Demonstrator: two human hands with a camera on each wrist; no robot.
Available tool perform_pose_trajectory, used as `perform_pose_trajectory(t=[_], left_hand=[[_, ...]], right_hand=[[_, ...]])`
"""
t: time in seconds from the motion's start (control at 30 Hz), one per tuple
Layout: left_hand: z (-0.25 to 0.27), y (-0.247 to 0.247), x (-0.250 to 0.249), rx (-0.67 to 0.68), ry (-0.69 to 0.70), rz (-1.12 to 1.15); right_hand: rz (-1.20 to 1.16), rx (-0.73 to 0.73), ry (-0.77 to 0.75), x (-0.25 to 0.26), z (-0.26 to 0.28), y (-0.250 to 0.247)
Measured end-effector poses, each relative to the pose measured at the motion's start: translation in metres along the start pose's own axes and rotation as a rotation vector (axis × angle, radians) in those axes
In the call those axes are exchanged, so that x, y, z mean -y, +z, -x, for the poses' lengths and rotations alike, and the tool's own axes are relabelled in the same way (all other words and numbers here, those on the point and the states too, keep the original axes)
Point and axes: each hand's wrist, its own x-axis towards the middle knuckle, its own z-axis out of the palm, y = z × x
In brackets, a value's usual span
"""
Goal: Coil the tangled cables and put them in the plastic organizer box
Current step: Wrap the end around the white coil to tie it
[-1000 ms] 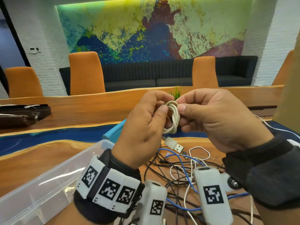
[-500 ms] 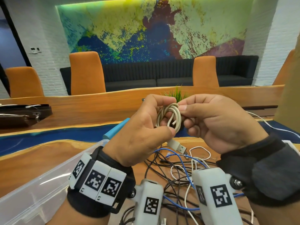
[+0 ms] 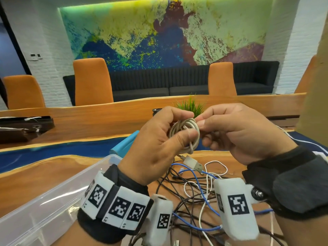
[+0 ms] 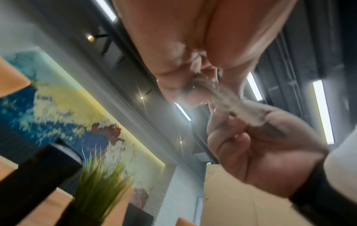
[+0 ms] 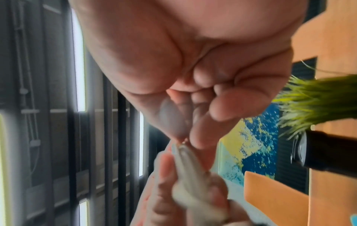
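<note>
Coil: white cable [image 3: 184,134] was held in loops above the counter [image 3: 35,176], its USB plug [image 3: 193,163] dangling below.
Left hand [image 3: 156,148]: thumb and fingers pinched the loops together.
Right hand [image 3: 237,132]: fingertips pinched the coil's upper edge.
Box: clear plastic organizer box [image 3: 53,206] lay at lower left, near the tangled cables [image 3: 195,201].
Advice: the loose tail likely needed wrapping snugly round the loops while the left pinch stayed firm, or they would spring apart.

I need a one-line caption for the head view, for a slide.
Left hand and right hand hold a coiled white cable above tangled cables.
</note>
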Motion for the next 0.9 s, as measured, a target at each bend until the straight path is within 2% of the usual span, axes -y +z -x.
perform_pose_trajectory(t=[0.1,0.23,0.4,0.53,0.63,0.77,0.9], left_hand=[[0.000,-0.002,0.003,-0.147,0.140,-0.202],[0.000,-0.005,0.008,-0.231,0.256,-0.326],[-0.002,-0.006,0.007,-0.322,0.303,-0.382],[-0.003,-0.005,0.004,-0.321,0.360,-0.341],[-0.002,-0.003,-0.001,-0.324,0.251,-0.220],[-0.001,0.002,-0.008,-0.320,-0.055,0.169],[-0.003,0.008,0.000,-0.285,-0.266,0.470]], right_hand=[[0.003,0.082,-0.034,0.001,0.002,0.002],[0.017,0.174,-0.099,-0.003,0.001,0.013],[-0.007,0.120,-0.170,-0.010,-0.003,0.026],[0.241,0.050,-0.272,-0.012,-0.003,0.025],[0.493,-0.002,-0.355,-0.011,-0.002,0.020],[0.775,-0.016,-0.445,-0.008,0.002,0.017],[0.976,0.011,-0.431,-0.003,0.004,0.018]])
